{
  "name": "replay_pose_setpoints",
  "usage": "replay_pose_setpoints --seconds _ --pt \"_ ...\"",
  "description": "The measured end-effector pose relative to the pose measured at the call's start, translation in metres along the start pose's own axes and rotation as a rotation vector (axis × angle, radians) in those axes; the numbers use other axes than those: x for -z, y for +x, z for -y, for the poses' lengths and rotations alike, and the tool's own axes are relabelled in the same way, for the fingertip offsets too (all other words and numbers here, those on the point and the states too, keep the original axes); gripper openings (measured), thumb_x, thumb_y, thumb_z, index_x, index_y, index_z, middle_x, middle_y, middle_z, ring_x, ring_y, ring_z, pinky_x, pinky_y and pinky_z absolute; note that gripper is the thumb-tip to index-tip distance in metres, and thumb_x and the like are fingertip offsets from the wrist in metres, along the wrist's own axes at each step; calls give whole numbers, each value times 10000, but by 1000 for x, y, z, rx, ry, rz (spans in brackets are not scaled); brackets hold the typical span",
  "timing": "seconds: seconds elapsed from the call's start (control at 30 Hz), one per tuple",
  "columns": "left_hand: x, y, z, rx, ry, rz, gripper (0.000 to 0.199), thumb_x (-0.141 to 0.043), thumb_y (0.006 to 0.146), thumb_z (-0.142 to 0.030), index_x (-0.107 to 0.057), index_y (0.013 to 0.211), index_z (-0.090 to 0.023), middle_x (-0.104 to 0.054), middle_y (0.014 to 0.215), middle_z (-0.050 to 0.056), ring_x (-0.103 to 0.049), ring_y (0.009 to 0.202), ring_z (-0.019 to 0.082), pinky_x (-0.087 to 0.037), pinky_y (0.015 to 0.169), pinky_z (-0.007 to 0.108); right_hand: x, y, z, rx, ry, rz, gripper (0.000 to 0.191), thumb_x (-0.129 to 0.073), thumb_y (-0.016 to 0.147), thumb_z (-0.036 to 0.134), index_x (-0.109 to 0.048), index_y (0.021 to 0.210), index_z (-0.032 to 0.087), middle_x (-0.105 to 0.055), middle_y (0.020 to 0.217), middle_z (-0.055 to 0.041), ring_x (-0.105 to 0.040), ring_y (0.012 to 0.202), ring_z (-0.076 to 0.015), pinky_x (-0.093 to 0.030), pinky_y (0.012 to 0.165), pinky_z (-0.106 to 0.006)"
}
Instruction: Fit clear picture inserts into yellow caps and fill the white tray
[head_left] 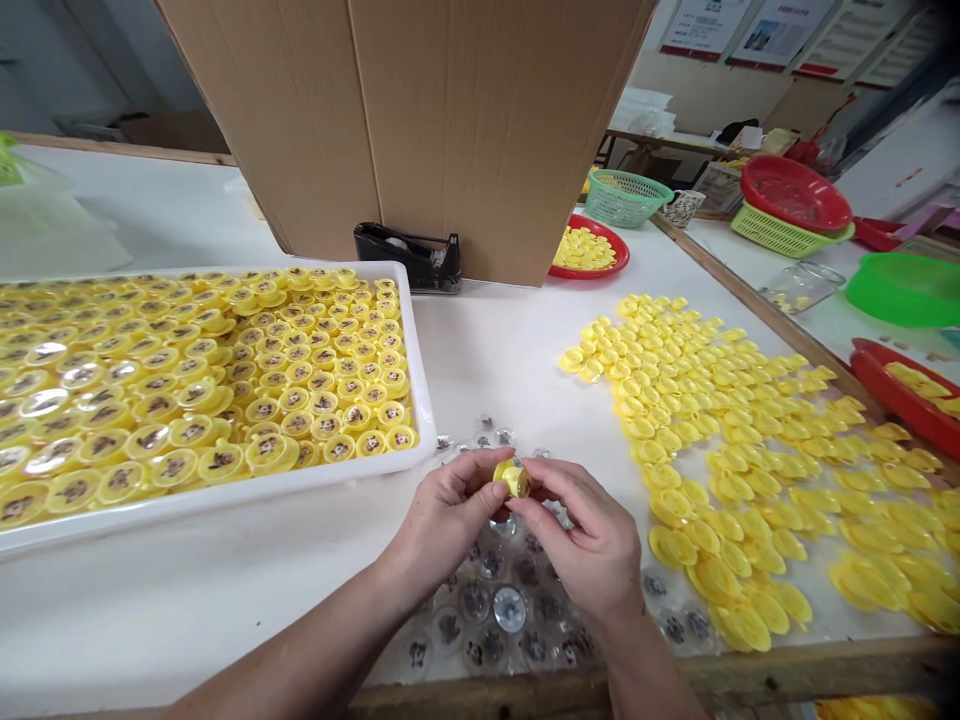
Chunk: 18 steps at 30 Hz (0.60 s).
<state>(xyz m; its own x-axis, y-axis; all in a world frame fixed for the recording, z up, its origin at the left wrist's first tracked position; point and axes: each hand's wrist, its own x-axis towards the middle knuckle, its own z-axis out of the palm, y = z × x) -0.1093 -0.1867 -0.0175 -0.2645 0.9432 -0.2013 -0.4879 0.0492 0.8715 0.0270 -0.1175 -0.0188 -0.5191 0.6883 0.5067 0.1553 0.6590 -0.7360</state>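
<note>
A small yellow plastic piece (514, 480), shaped like a little cup with a flared rim, is pinched between the fingertips of both my hands. My left hand (465, 495) grips it from the left with thumb and forefinger. From the other side, my right hand (581, 525) presses thumb and fingertips against it. Beneath my hands lie many clear round domes (491, 600) with dark printed pictures inside. At the left, a white tray (424, 420) is filled with yellow pieces with printed faces (270, 450). To the right spread many plain yellow pieces (675, 505).
A large cardboard sheet (450, 120) stands behind a black tape dispenser (409, 258). A red plate (621, 256) of yellow parts and a green basket (626, 200) are further back. Wooden edging (795, 675) borders the table; more baskets and a green basin (904, 290) sit right.
</note>
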Motion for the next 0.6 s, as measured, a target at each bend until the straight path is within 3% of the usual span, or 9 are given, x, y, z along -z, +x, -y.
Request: replay_pose_setpoints --seconds 0.17,0.4,0.6 --pt "3 -1 2 -32 98 12 357 -679 771 -358 -640 1082 -188 -675 999 57 -595 927 196 -472 805 302 -2 -2 0 72 -93 19 306 -638 817 108 -625 1104 212 -649 1019 -64 -626 918 -181 -532 798 -300" --pt "-1 -1 -1 37 98 88 485 -695 765 -331 -507 1177 -159 -656 1010 79 -592 941 191 -448 829 314 -7 -2 0 131 -173 -21 296 -553 821 35 -621 1069 181 -633 949 -75 -615 879 -175 -525 767 -291" --pt "0 -1 -6 26 29 129 306 -675 792 -303 -498 984 -144 -645 843 48 -587 783 144 -436 708 262 6 1 0 -94 94 113 345 -655 776 120 -618 1094 249 -587 988 -34 -586 776 -149 -516 691 -285"
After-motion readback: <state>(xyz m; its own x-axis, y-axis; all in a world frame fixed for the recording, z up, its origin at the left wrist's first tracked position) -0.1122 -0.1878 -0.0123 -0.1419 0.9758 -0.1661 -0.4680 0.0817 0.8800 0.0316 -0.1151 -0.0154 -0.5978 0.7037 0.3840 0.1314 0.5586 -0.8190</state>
